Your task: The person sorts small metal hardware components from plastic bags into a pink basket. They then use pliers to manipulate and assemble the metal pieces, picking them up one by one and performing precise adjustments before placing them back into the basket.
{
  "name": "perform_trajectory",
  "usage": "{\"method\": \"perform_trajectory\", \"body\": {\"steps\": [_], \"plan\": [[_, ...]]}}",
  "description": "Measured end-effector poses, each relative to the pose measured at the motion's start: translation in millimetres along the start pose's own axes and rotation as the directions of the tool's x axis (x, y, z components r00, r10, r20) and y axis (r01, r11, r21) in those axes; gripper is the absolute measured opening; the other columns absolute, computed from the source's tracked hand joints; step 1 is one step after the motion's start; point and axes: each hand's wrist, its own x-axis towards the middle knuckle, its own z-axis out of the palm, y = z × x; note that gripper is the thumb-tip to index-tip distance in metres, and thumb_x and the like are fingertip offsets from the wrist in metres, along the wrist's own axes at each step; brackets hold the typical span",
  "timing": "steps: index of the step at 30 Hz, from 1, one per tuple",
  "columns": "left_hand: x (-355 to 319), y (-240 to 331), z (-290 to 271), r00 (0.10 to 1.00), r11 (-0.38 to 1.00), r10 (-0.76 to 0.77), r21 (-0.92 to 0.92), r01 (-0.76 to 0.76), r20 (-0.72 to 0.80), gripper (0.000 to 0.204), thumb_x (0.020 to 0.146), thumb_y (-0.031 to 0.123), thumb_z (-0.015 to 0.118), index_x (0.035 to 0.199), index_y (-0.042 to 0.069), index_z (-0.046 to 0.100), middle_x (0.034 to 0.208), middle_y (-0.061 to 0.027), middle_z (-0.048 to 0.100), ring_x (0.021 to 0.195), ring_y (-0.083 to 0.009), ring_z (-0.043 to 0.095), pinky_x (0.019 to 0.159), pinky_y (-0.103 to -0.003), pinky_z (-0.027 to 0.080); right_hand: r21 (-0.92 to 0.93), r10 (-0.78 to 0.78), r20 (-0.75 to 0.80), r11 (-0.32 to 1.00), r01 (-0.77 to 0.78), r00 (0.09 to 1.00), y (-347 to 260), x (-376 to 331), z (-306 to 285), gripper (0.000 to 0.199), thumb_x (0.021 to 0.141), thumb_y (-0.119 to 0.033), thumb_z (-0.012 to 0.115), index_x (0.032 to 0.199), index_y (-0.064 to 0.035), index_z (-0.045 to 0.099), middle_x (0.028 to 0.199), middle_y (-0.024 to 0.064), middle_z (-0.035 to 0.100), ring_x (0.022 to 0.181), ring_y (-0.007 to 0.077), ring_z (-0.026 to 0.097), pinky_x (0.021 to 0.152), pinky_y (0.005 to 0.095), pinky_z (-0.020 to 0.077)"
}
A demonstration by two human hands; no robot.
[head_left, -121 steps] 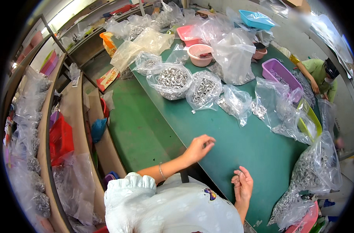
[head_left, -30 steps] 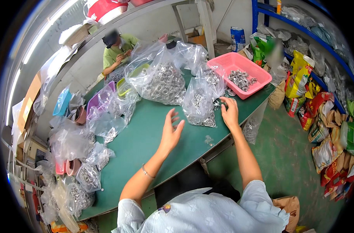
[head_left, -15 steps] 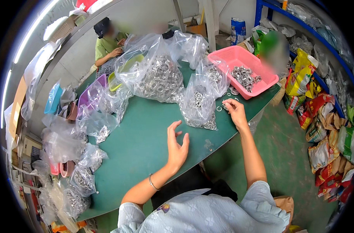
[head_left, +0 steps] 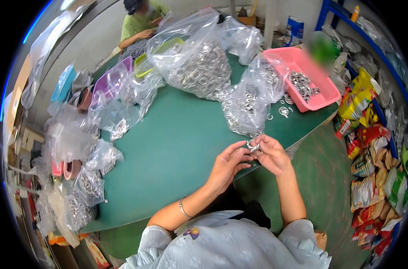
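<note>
Over the table's near right edge, my right hand [head_left: 274,157] pinches a few small silver metal rings [head_left: 253,145] in its fingertips. My left hand [head_left: 225,168] meets it from the left, its bent thumb and index finger at the edge of the same rings. The fingers partly cover the rings, so their exact number is unclear. Just beyond both hands stands a clear plastic bag [head_left: 245,107] filled with similar rings. A few loose rings [head_left: 283,111] lie on the green table [head_left: 177,148], right of that bag.
A pink basket [head_left: 318,105] with rings stands at the far right. A big clear bag of metal parts [head_left: 195,67] fills the back middle. Bags and bins [head_left: 60,87] line the left side. Across the table sits a person [head_left: 134,29]. Packed sacks [head_left: 363,193] flank the floor at right.
My right hand has come back from the loose rings near the basket, bringing rings toward me. My left hand has moved right and its spread fingers have closed in on them.
</note>
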Motion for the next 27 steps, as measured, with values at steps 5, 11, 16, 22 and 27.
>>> {"method": "perform_trajectory", "body": {"steps": [5,11,16,22,27], "plan": [[-10.9,-1.8,-14.1,0.991,0.993,0.110,0.041,-0.107,-0.076,0.026,0.089,0.011,0.049,0.113,0.001,0.046,0.103,-0.0075,0.056,0.092,-0.0148,0.056,0.080,-0.028,0.048,-0.460,-0.121,-0.101,0.886,0.061,0.988,25.2,0.3,32.9,0.021,0.086,-0.009,0.054,0.103,0.0025,0.052,0.095,0.0063,0.055,0.090,0.0127,0.052,0.078,0.0253,0.0415],[-26.5,0.4,-30.0,0.937,0.958,0.274,-0.022,-0.285,-0.216,0.012,0.088,0.005,0.049,0.100,0.001,0.049,0.101,-0.0106,0.058,0.089,-0.0167,0.059,0.082,-0.030,0.050,-0.686,-0.382,-0.017,0.676,0.267,0.924,53.1,6.9,57.5,0.017,0.085,0.001,0.050,0.102,0.0049,0.053,0.092,0.0048,0.051,0.085,0.0105,0.050,0.074,0.0207,0.0413],[-38.4,9.7,-45.6,0.944,0.945,0.240,-0.168,-0.281,-0.227,0.011,0.089,0.003,0.046,0.099,0.000,0.049,0.103,-0.0167,0.058,0.093,-0.0212,0.060,0.083,-0.032,0.050,-0.498,-0.242,-0.108,0.853,0.158,0.964,64.4,12.8,60.8,0.020,0.087,-0.003,0.050,0.106,0.0040,0.053,0.093,0.0055,0.052,0.082,0.0107,0.052,0.069,0.0231,0.0417],[-40.5,16.4,-46.3,0.943,0.947,0.248,-0.148,-0.284,-0.222,0.014,0.089,0.004,0.045,0.101,-0.001,0.049,0.108,-0.0188,0.056,0.099,-0.0258,0.058,0.086,-0.033,0.049,-0.201,-0.096,-0.242,0.978,0.047,0.966,73.1,18.2,75.3,0.024,0.089,-0.005,0.048,0.111,0.0038,0.049,0.094,0.0063,0.055,0.077,0.0096,0.051,0.064,0.0225,0.0416],[-45.3,17.3,-49.0,0.944,0.963,0.239,-0.069,-0.260,-0.227,0.017,0.089,0.005,0.045,0.104,-0.003,0.049,0.110,-0.0195,0.055,0.103,-0.0269,0.056,0.087,-0.034,0.047,-0.361,-0.089,-0.185,0.932,0.016,0.979,72.2,16.8,66.2,0.025,0.088,-0.005,0.050,0.110,0.0042,0.050,0.089,0.0048,0.055,0.075,0.0078,0.051,0.059,0.0195,0.0404]]}}
